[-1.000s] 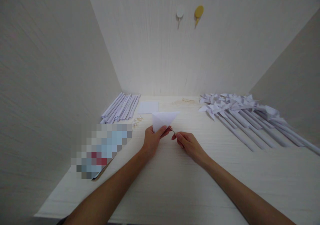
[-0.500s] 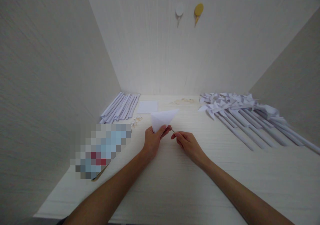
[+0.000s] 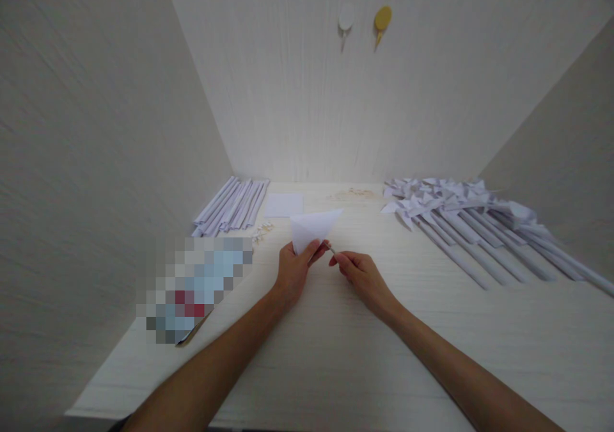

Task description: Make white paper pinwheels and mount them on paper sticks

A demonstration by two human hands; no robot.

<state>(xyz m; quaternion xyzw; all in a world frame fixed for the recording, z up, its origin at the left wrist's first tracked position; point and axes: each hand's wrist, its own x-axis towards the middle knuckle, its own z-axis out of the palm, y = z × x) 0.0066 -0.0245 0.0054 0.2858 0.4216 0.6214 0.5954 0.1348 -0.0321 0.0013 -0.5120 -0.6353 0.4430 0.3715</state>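
Observation:
Near the middle of the white table, my left hand point(image 3: 293, 272) is closed on a white sheet of paper point(image 3: 311, 226), held raised with a pointed corner toward the upper right. My right hand point(image 3: 357, 269) pinches a thin, short stick-like thing point(image 3: 332, 250); its tip reaches the fingers of my left hand at the paper's lower edge. What kind of thing it is, and whether it touches the paper, I cannot make out.
Rolled white paper tubes point(image 3: 235, 205) lie at the back left, beside a flat paper stack point(image 3: 284, 205). Small white and tan bits point(image 3: 263, 230) are scattered nearby. A blurred-out object point(image 3: 201, 291) lies left. Several paper pinwheels point(image 3: 460, 221) are piled right. Two hooks point(image 3: 382, 19) are on the wall.
Almost nothing differs. Both hands keep their places and their hold, and the whole view has shifted very slightly.

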